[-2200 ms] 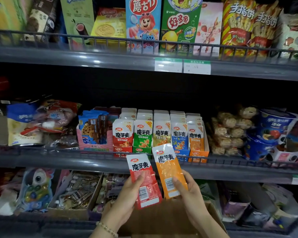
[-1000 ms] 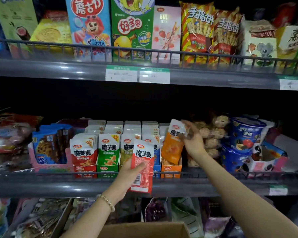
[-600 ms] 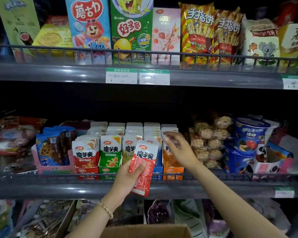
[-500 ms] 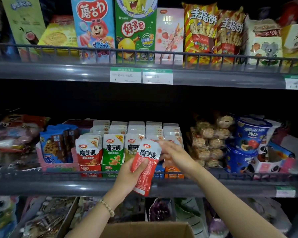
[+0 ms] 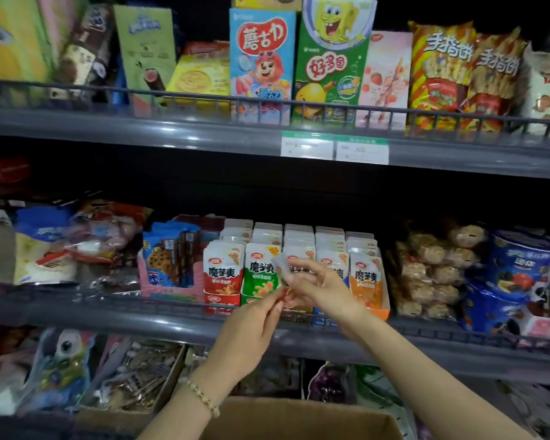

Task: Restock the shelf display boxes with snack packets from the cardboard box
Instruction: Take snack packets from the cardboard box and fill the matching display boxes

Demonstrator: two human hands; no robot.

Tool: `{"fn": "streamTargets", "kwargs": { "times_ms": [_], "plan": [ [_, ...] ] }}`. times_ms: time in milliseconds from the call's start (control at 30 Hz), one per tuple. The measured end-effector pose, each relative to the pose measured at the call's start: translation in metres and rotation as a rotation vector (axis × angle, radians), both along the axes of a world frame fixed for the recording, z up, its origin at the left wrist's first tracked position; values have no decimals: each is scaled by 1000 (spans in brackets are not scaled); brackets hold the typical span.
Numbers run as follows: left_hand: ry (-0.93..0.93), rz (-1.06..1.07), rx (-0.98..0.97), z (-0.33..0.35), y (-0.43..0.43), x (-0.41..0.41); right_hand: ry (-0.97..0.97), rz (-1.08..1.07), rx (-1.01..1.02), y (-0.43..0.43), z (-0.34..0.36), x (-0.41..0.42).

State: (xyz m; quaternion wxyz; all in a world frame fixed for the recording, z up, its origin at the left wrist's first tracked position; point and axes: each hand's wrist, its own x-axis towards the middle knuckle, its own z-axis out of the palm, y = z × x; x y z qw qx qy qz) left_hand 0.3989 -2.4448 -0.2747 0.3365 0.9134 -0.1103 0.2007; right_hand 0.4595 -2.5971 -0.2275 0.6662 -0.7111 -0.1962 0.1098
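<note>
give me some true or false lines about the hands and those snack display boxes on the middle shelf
1. The left hand and right hand both hold one red plastic snack packet. True.
2. The orange cardboard display box stands at the left end of the row. False: it is at the right end; the red cardboard display box is at the left end.
3. A pale beaded bracelet is on the left wrist. True.
4. The brown cardboard box sits on the top shelf. False: it is low in view, below the hands.
5. The green cardboard display box stands beside the red one. True.
</note>
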Motion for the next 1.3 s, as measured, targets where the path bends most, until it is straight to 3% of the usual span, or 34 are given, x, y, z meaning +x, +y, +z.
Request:
{"fn": "streamTargets", "kwargs": {
  "times_ms": [100,200,267,367,467,567,700,933,1100,1300],
  "plan": [
    [30,-7,-271,-5,19,-2,-107,65,-83,19,-1,-3],
    [41,-1,-547,-8,42,-3,-259,-56,-188,36,-3,1],
    [33,2,-643,-8,55,-3,-216,-110,-232,44,-6,4],
    [45,-52,-686,-10,70,-1,-25,37,-239,58,-12,10],
    [-25,-9,-654,-18,86,8,-5,82,-262,72,-15,12],
    [-49,101,-589,-33,103,21,-142,-101,-223,81,-18,20],
    [-23,142,-474,-49,117,30,-175,-231,-143,94,-19,34],
    [-130,168,-118,-64,123,37,-217,-220,-293,90,-27,46],
    [-158,159,174,-72,119,40,-248,-276,-201,90,-33,46],
    [-60,135,213,-61,117,47,-293,-230,-197,96,-22,45]
  ]
}}
